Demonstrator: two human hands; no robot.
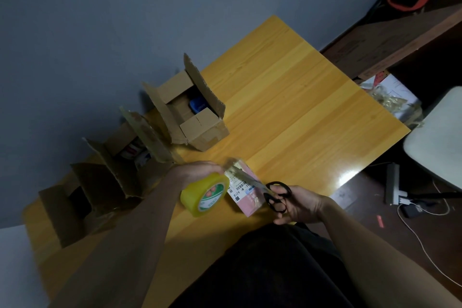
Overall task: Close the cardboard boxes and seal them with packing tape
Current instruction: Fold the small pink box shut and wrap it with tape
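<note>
Cutting tape's the step here: your left hand point(197, 170) grips the tape roll point(205, 194), right hand point(296, 204) holds scissors point(276, 195) over the pink box point(246, 192). Next you'd want to snip clean, then press the strip down.

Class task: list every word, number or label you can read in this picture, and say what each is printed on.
"A219": white shipping label on the small pink box.
Barcode and small print on that label: too small to read.
Green and red roll label on the yellow tape roll: blurred, unreadable.
Open cardboard boxes: no readable print.
</note>
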